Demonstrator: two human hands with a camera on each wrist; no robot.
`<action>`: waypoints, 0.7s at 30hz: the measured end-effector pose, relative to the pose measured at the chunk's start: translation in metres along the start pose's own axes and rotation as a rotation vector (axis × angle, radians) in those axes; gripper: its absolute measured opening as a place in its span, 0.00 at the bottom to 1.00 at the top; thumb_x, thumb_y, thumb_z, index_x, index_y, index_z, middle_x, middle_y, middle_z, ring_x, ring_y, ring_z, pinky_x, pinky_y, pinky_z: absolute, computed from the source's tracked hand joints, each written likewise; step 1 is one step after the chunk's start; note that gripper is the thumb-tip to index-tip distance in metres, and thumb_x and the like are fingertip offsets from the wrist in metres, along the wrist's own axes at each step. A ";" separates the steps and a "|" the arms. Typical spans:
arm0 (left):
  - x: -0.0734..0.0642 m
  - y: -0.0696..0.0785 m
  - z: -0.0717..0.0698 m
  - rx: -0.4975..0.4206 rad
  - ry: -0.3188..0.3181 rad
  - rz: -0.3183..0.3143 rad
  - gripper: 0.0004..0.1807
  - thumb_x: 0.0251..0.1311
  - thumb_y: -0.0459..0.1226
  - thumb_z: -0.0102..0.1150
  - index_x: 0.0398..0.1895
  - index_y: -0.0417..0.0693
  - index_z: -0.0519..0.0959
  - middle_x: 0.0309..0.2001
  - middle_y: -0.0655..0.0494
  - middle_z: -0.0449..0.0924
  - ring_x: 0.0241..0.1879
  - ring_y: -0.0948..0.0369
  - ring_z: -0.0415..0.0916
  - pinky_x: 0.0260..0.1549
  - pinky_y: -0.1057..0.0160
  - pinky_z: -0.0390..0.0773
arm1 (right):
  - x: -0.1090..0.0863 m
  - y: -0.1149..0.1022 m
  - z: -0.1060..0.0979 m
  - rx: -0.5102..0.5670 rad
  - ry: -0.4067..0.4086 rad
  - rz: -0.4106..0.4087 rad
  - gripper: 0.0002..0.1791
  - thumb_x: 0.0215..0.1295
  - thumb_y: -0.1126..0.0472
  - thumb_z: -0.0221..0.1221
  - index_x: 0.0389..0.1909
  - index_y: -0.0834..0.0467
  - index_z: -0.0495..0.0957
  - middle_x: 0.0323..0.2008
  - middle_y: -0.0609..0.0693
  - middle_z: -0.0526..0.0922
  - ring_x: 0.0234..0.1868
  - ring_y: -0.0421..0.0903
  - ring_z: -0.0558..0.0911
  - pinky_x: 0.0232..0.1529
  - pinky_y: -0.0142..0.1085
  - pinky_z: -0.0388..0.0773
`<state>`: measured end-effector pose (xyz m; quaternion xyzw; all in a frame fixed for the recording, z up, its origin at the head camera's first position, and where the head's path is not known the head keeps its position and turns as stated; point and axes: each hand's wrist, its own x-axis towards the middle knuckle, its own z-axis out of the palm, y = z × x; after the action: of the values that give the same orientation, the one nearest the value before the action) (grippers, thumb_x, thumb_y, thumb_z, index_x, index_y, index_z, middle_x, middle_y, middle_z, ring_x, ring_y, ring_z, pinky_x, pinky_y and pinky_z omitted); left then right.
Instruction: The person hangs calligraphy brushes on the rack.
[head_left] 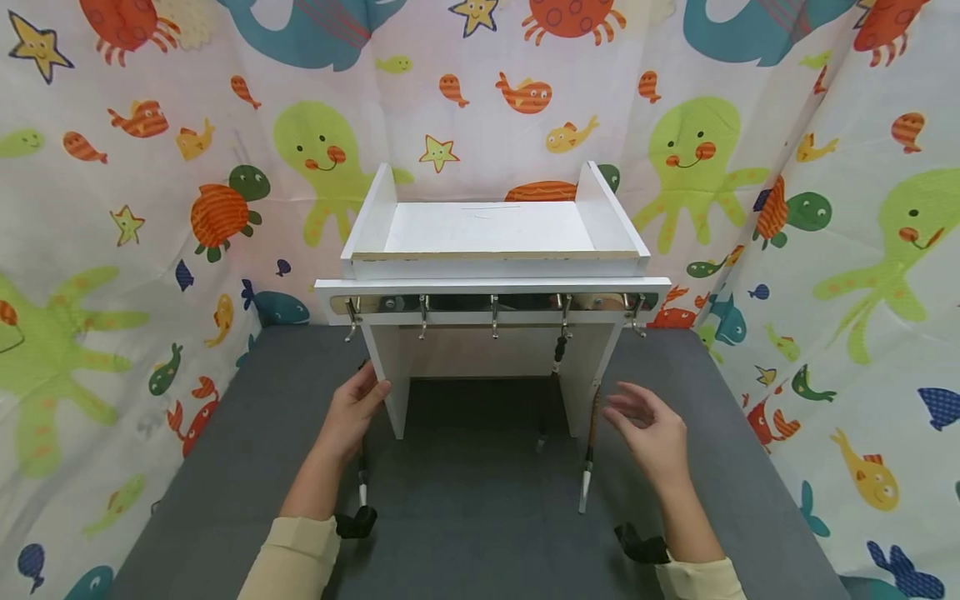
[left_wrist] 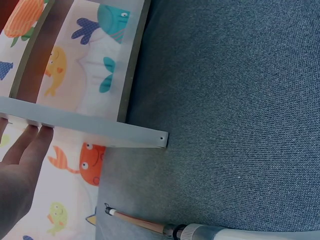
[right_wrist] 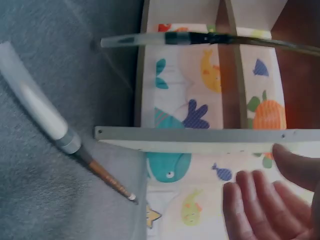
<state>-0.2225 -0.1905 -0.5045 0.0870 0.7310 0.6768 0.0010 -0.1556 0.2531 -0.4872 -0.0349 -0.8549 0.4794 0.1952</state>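
Observation:
A white shelf unit has a metal rail with several hooks along its front. My left hand touches the outer face of the left side panel, fingertips against it in the left wrist view. My right hand is held beside the right side panel, fingers loosely bent and nothing in them. From the right end of the rail hangs a brown-handled brush with a pale tip cover. A darker brush hangs left of it. Another brush hangs at the left, partly behind my hand.
The unit stands on a grey cloth surface. A curtain printed with sea animals rises behind and at both sides. Black wrist straps are on both forearms. The unit's upper part forms an open tray with raised side walls.

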 end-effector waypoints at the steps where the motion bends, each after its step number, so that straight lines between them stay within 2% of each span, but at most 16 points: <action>1: 0.000 0.000 0.000 0.002 0.003 -0.002 0.35 0.74 0.43 0.55 0.79 0.46 0.57 0.77 0.43 0.59 0.74 0.48 0.60 0.68 0.47 0.65 | 0.001 0.002 -0.001 -0.011 -0.030 0.042 0.24 0.64 0.57 0.70 0.60 0.56 0.79 0.48 0.56 0.88 0.46 0.42 0.87 0.41 0.19 0.78; 5: 0.000 0.001 0.001 -0.007 0.006 -0.008 0.35 0.75 0.42 0.54 0.79 0.45 0.56 0.77 0.42 0.58 0.74 0.47 0.59 0.68 0.45 0.63 | 0.005 0.008 0.001 0.017 -0.142 0.187 0.29 0.66 0.58 0.68 0.66 0.59 0.73 0.54 0.63 0.84 0.50 0.50 0.87 0.41 0.29 0.85; 9: 0.000 0.001 0.002 -0.016 0.010 -0.014 0.35 0.74 0.43 0.55 0.79 0.46 0.57 0.77 0.43 0.59 0.74 0.47 0.60 0.68 0.45 0.64 | 0.009 0.016 0.005 0.074 -0.203 0.264 0.31 0.67 0.62 0.66 0.68 0.63 0.70 0.58 0.68 0.80 0.52 0.55 0.86 0.44 0.39 0.86; 15: 0.002 0.000 0.003 -0.011 0.008 -0.015 0.36 0.73 0.45 0.55 0.79 0.48 0.57 0.77 0.44 0.59 0.74 0.47 0.60 0.67 0.44 0.65 | 0.017 0.032 0.015 0.069 -0.240 0.339 0.35 0.64 0.64 0.68 0.70 0.64 0.67 0.60 0.69 0.78 0.57 0.60 0.83 0.44 0.41 0.86; 21: 0.001 -0.001 0.001 -0.020 0.016 -0.033 0.36 0.73 0.44 0.56 0.79 0.47 0.57 0.77 0.44 0.59 0.74 0.47 0.60 0.68 0.44 0.65 | 0.019 0.048 0.026 0.016 -0.246 0.375 0.35 0.62 0.63 0.70 0.69 0.65 0.68 0.57 0.68 0.80 0.48 0.56 0.86 0.40 0.39 0.87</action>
<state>-0.2237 -0.1889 -0.5050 0.0695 0.7255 0.6847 0.0073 -0.1887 0.2631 -0.5338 -0.1329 -0.8469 0.5149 -0.0029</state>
